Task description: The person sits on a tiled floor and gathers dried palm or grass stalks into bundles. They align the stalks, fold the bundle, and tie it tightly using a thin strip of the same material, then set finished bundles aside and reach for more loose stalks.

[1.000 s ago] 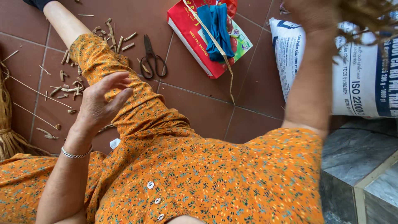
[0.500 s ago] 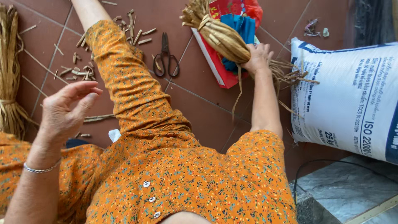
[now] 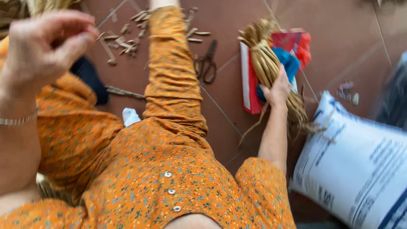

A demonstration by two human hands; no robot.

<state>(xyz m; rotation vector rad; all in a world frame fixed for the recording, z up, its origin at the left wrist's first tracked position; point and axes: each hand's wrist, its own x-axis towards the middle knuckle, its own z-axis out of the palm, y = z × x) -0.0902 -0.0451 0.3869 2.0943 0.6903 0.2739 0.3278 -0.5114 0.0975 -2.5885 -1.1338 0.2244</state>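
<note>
Your right hand (image 3: 277, 89) held its grip clamped on the tan bundle of dried straw-like fibres (image 3: 271, 68) above the red-brown tiled floor (image 3: 339, 38); your left hand (image 3: 46, 44) hung raised, fingers loosely curled, holding nothing.

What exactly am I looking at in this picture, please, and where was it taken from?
The camera sits on a person's head and looks down at their own body: an orange flowered outfit, seated on a reddish tiled floor. There is no machine, only two bare hands. The right hand grips a bundle of dried straw-like fibres over a red packet. The left hand is raised, fingers curled; whether it pinches anything is unclear. On the floor lie scissors, cut fibre scraps and a white printed sack.
</note>
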